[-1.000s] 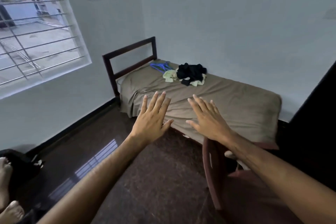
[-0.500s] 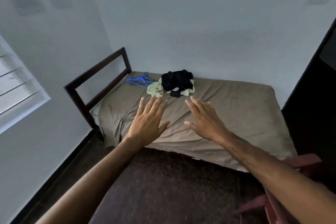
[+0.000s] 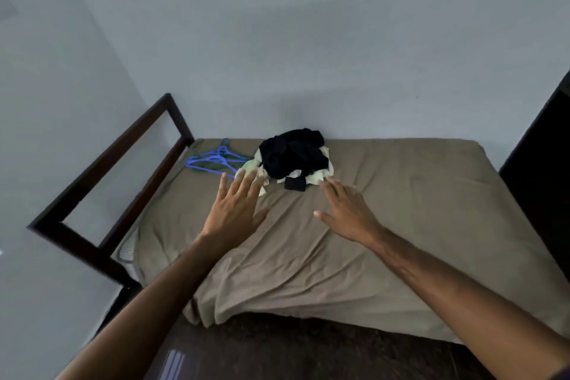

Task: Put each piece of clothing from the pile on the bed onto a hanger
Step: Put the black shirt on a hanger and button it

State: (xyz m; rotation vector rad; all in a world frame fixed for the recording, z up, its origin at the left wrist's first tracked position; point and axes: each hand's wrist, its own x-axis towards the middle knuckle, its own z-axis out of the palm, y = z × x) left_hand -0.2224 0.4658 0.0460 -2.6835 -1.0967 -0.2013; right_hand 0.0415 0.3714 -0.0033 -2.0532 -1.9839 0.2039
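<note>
The bed had been approached, both the left hand and right hand held flat and empty just short of the untouched clothing pile beside blue hangers.

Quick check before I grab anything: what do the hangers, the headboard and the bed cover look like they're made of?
Hangers: thin bright blue rods, probably plastic or coated wire; too small to tell.
Headboard: dark brown square bars, likely stained wood with a dull sheen.
Bed cover: soft matte tan woven fabric, wrinkled and draping over the edge.
</note>
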